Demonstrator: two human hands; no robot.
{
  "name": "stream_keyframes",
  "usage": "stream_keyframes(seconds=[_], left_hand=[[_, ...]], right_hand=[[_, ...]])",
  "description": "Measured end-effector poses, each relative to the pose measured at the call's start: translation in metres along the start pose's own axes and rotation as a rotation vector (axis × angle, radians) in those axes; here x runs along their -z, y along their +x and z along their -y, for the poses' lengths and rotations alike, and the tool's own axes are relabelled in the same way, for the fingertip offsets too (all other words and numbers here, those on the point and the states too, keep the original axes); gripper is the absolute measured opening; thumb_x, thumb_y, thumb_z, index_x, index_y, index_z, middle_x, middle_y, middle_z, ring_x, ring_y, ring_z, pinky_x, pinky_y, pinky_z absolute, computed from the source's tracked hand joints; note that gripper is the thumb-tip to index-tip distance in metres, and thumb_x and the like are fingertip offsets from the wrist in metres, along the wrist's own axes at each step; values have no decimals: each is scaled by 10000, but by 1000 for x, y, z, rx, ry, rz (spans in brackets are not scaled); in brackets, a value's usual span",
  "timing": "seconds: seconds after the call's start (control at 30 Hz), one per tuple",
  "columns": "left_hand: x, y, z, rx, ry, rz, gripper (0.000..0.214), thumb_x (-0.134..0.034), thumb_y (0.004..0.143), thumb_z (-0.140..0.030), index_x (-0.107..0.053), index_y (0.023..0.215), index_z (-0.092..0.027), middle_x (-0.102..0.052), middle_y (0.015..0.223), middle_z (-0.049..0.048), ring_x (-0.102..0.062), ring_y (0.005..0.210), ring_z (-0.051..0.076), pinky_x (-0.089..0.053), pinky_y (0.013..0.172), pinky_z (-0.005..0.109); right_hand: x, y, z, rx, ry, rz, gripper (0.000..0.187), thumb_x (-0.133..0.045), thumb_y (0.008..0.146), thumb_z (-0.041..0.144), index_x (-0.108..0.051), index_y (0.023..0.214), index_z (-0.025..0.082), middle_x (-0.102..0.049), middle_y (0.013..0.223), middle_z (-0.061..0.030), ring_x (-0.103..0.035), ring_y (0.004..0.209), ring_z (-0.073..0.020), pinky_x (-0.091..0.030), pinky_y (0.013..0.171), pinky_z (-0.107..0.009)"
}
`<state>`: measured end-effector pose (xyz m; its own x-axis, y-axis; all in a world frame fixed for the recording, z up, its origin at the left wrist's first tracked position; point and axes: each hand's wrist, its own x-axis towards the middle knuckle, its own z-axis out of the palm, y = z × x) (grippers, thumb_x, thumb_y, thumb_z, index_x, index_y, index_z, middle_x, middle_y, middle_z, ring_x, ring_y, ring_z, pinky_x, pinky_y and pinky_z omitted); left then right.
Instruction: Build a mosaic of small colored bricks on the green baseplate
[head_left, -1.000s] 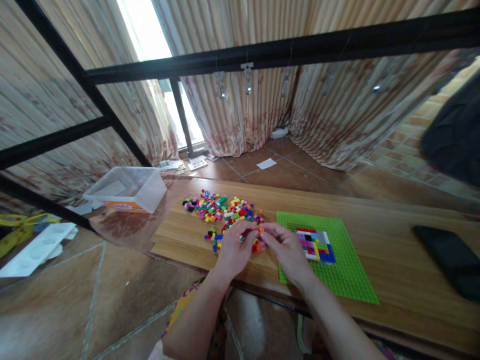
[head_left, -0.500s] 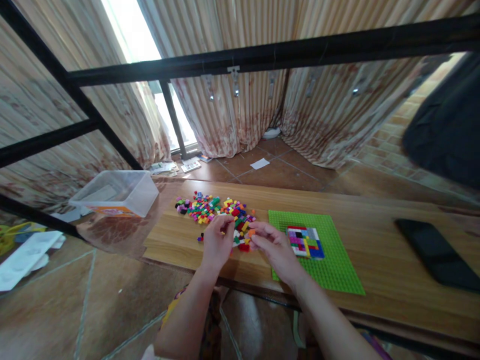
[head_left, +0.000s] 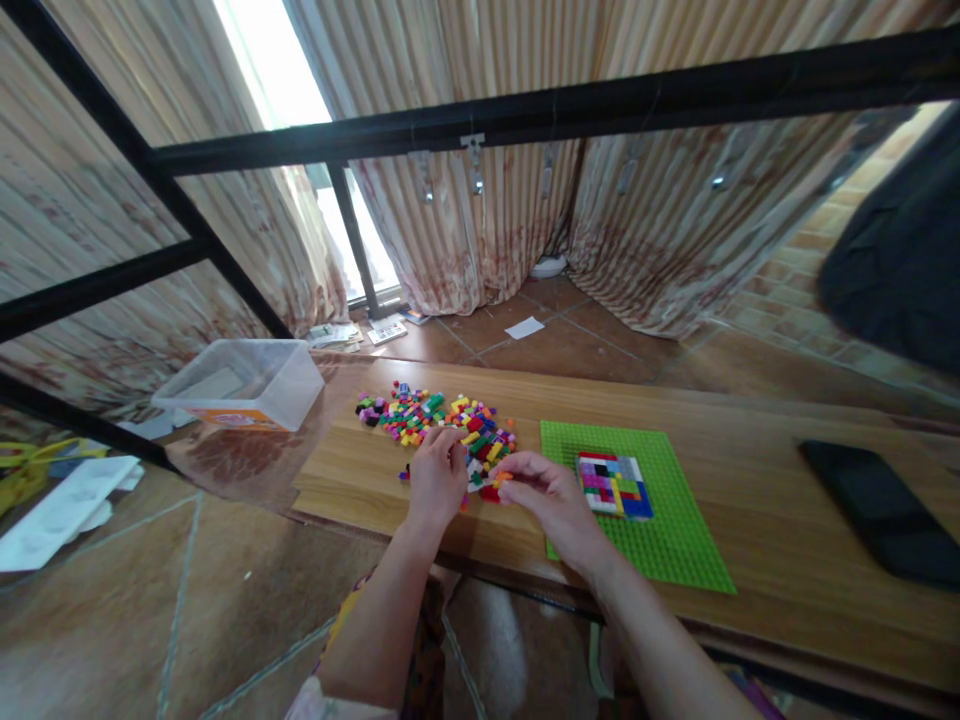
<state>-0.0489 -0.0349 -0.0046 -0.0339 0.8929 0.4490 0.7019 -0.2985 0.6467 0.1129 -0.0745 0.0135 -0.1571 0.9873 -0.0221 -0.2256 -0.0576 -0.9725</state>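
I read right hand (head_left: 551, 495) fingertips pinching small orange plastic brick (head_left: 505, 478), just left of flat green studded baseplate (head_left: 675, 545) | left hand (head_left: 437, 478) curled over loose multicoloured brick heap (head_left: 439, 412) further left, contents I cannot tell | risk: shallow pinch lets brick slip into heap

1. Striped curtains (head_left: 487, 230) hang well beyond the grip, with a bright window (head_left: 277, 70) up and left of it.
2. Brown tiled floor (head_left: 112, 620) lies below-left.
3. Wooden table (head_left: 787, 560) sits under the grip and runs right.
4. Black metal frame (head_left: 600, 95) crosses overhead.
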Motion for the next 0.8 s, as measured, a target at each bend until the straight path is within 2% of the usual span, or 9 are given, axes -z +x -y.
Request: stream_keyframes(seconds=[0.13, 0.27, 0.37, 0.43, 0.57, 0.7, 0.8], left_hand=[[4, 2, 5, 32, -59, -60, 214, -480, 837, -94, -672, 855, -187, -663, 898, 45, -627, 828, 157, -502, 755, 273], [9, 4, 13, 106, -103, -117, 184, -505, 828, -123, -678, 845, -184, -663, 869, 36, -609, 728, 133, -485, 676, 242], [15, 4, 18, 185, -96, -136, 144, -544, 823, -186, -687, 838, -174, -660, 856, 38, -597, 705, 129, -472, 649, 232], [21, 1, 22, 255, -94, -151, 148, -550, 813, -205, -693, 834, -171, -662, 866, 44, -601, 708, 132, -470, 641, 231], [37, -12, 34, 421, -80, -143, 207, -525, 776, -176, -698, 890, -176, -675, 860, 48, -612, 697, 148, -467, 635, 247], [56, -25, 45, 616, -31, -34, 279, -555, 757, -219, -678, 1003, -171, -673, 761, 33, -608, 655, 163, -447, 614, 261], [64, -30, 48, 681, -40, 23, 309, -561, 740, -205, -663, 1029, -166, -687, 797, 35, -618, 679, 163, -448, 630, 263]], right_hand=[[8, 5, -6, 56, -117, -55, 137, -683, 696, 264, -678, 816, 198, -677, 751, -5, -588, 665, -139, -469, 652, -274], [18, 8, -17, 160, -473, -186, 131, -606, 760, 256, -667, 862, 199, -693, 806, -39, -617, 721, -177, -480, 705, -320], [22, 9, -23, 236, -751, -192, 175, -537, 811, 231, -669, 921, 198, -695, 903, -67, -631, 785, -198, -484, 758, -354], [23, 9, -26, 268, -851, -173, 208, -503, 828, 209, -668, 953, 191, -691, 949, -80, -635, 828, -208, -485, 788, -368], [22, 10, -28, 266, -902, -142, 250, -479, 838, 184, -658, 1013, 183, -682, 995, -90, -640, 875, -213, -492, 819, -378], [21, 10, -29, 257, -831, -106, 275, -483, 841, 180, -638, 1067, 198, -667, 1025, -78, -642, 883, -199, -503, 820, -370], [20, 10, -30, 262, -738, -93, 272, -493, 846, 187, -626, 1082, 210, -655, 1050, -71, -648, 903, -187, -511, 833, -359]])
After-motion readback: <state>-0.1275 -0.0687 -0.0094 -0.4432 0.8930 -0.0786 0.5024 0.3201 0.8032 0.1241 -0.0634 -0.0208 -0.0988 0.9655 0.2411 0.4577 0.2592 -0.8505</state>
